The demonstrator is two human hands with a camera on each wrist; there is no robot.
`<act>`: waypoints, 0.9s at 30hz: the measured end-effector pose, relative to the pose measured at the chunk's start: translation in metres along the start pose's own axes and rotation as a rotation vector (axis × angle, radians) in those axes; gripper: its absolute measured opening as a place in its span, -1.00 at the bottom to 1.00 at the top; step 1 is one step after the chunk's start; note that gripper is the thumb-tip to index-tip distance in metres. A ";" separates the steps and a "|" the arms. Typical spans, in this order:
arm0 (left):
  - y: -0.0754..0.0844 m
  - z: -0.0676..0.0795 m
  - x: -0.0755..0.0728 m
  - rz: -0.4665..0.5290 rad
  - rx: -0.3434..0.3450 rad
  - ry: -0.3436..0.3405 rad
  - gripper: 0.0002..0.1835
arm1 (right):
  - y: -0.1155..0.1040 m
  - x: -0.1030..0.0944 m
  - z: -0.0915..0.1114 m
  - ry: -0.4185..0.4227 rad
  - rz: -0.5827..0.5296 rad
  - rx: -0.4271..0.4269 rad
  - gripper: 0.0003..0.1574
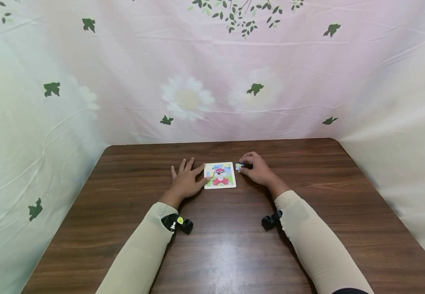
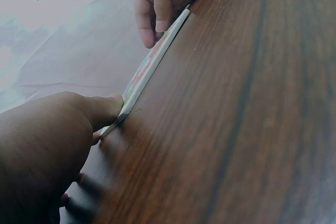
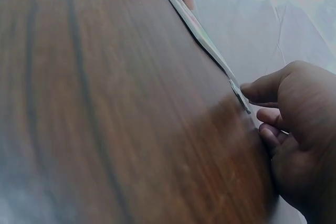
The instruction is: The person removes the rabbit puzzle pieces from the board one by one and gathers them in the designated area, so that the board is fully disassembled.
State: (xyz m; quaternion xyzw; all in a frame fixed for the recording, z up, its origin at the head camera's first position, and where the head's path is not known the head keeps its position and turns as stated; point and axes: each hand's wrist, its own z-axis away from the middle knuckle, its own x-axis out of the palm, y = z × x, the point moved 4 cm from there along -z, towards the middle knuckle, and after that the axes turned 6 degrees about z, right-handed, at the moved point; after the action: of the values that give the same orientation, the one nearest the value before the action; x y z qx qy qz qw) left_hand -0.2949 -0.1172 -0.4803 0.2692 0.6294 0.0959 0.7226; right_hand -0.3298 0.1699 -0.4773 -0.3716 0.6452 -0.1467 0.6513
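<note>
A small square jigsaw puzzle (image 1: 220, 176) with a pale border lies flat on the table; it pictures a red-and-white cartoon animal. My left hand (image 1: 186, 182) rests at its left side, fingers spread, the thumb pressing on the border's edge. In the left wrist view the puzzle (image 2: 152, 64) shows nearly edge-on. Just right of the puzzle, my right hand (image 1: 258, 169) pinches a small blue-and-yellow puzzle piece (image 1: 239, 166) between thumb and fingers. From the right wrist, that piece (image 3: 240, 97) appears as a thin dark-edged sliver low beside the border.
The brown wooden table (image 1: 220, 228) has rounded far corners. A pale cloth backdrop (image 1: 212, 61) with flowers and green leaf shapes hangs behind it and along both sides. Black wrist cameras (image 1: 270, 221) sit over the light sleeves (image 1: 319, 241).
</note>
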 end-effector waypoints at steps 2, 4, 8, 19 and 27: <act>0.000 0.000 0.000 0.000 -0.001 -0.002 -0.22 | 0.000 0.001 -0.001 0.001 0.003 -0.004 -0.57; 0.000 0.001 0.000 0.001 -0.001 -0.003 -0.22 | -0.001 0.002 -0.001 0.004 0.003 -0.008 -0.57; 0.000 0.002 -0.001 0.001 -0.003 -0.002 -0.22 | -0.002 0.003 -0.003 0.022 -0.011 -0.012 -0.60; 0.001 0.002 -0.002 0.010 0.002 -0.001 -0.22 | -0.014 0.008 -0.008 0.078 -0.006 -0.066 -0.65; 0.001 0.001 -0.001 0.011 -0.001 -0.002 -0.22 | -0.023 0.018 -0.014 0.104 -0.032 -0.050 -0.71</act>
State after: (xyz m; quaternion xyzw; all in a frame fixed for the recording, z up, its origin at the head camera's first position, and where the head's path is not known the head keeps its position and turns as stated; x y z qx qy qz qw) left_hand -0.2936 -0.1171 -0.4785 0.2722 0.6271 0.0999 0.7230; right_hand -0.3341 0.1386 -0.4737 -0.3899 0.6756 -0.1599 0.6050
